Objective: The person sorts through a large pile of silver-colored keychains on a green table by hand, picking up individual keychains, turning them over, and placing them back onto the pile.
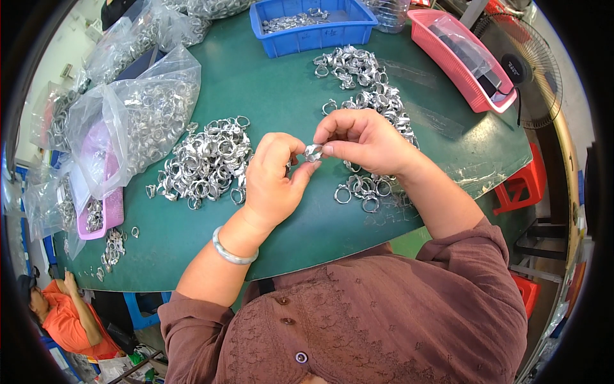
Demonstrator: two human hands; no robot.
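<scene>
Between my two hands, above the green table, is a small silvery metal ring (313, 153). My left hand (276, 171) pinches it from the left with thumb and forefinger, a pale bangle around that wrist. From the right, the thumb and fingertips of my right hand (366, 142) close on the same ring. Beside my left hand lies a heap of silvery rings (210, 160). Another spread of rings (364, 77) runs along the table behind and under my right hand, which hides part of it.
Clear bags of rings (157, 115) and a purple basket (114, 208) crowd the left. A blue tray (304, 41) stands at the back, a pink basket (460, 77) and a fan (543, 70) at the right. A person in orange (77, 320) is at the lower left.
</scene>
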